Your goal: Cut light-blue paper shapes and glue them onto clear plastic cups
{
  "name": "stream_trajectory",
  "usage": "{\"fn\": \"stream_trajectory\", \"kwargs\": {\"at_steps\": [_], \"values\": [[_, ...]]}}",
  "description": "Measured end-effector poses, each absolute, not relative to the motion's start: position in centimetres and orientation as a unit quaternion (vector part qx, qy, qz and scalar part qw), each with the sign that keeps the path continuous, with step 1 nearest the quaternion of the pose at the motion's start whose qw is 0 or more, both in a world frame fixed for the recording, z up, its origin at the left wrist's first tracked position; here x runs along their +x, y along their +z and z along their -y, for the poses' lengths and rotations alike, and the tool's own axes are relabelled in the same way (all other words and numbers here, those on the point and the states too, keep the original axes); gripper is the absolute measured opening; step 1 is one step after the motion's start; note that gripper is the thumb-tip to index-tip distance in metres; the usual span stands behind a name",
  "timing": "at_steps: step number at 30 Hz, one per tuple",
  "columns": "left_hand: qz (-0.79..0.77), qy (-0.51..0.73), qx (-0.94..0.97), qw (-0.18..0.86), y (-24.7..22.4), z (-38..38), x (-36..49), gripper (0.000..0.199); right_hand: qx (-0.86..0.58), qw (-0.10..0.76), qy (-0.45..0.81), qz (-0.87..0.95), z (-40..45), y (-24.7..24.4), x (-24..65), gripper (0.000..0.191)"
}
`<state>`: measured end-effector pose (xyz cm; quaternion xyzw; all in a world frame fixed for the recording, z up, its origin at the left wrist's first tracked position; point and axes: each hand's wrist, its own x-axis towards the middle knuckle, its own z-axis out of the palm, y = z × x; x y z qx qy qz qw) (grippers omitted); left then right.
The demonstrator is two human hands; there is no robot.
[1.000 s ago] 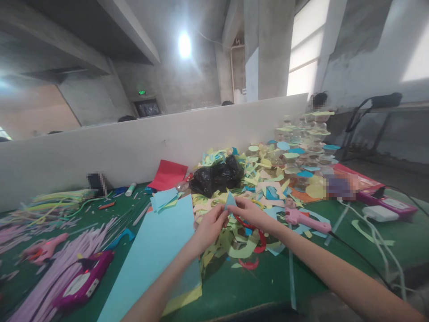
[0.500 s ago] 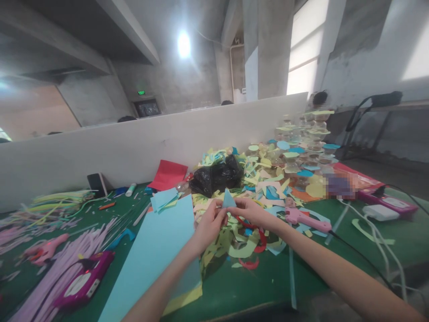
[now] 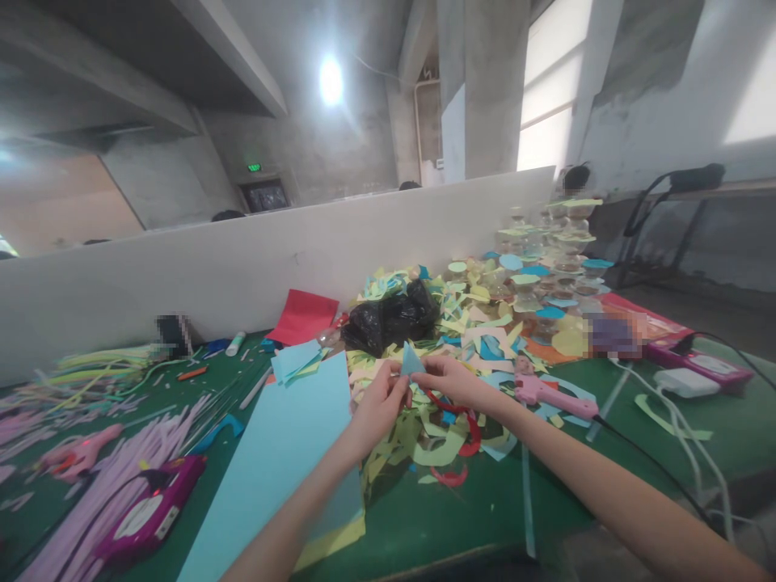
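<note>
At the far right, we see clear cups [image 3: 568, 257] in tall stacks, with round bits of paper [image 3: 510, 262] on and between them. They are too small for us to tell if anything is inside. A black bag [image 3: 388, 323] sits in the middle, on the far side of our hands, with paper scraps [image 3: 388, 436] all around it. We can't see what is in the bag.

A second ago, the tip of our pointed blue paper [image 3: 413, 360] stood more upright. Now it leans a little to the left, and more of it shows. The pink glue gun [image 3: 554, 398] on the right and the big blue sheet [image 3: 291, 420] on the left have stayed in the same spots on the green surface [image 3: 433, 525].

The pointed blue paper is right between our two hands, tip up, over the scraps. Our left hand [image 3: 381, 398] pinches its left side, and our right hand [image 3: 456, 381] pinches its right side. Both hands have their fingers closed on it, close to each other. The big blue sheet lies under our left arm, and the pink glue gun is just right of our right arm.
</note>
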<state>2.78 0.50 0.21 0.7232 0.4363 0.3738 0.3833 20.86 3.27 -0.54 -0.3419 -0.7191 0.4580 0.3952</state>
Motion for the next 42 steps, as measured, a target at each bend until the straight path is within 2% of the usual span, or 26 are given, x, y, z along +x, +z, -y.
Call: {"fn": "stream_trajectory", "kwargs": {"at_steps": [7,19,27,42], "values": [[-0.461,0.391,0.726,0.328,0.4,-0.3,2.8,0.032,-0.343,0.376,0.445,0.737,-2.4,-0.4,20.4,0.033],[-0.474,0.396,0.700,0.359,0.0,-0.2,2.8,0.030,-0.350,0.354,0.440,0.747,-2.0,-0.6,20.2,0.037],[-0.493,0.430,0.680,0.331,0.0,-0.5,2.7,0.029,-0.328,0.440,0.451,0.704,-2.5,-1.0,20.1,0.036],[-0.501,0.451,0.684,0.281,0.0,-0.5,2.5,0.028,-0.301,0.441,0.472,0.701,-2.6,-0.6,20.4,0.037]]}}
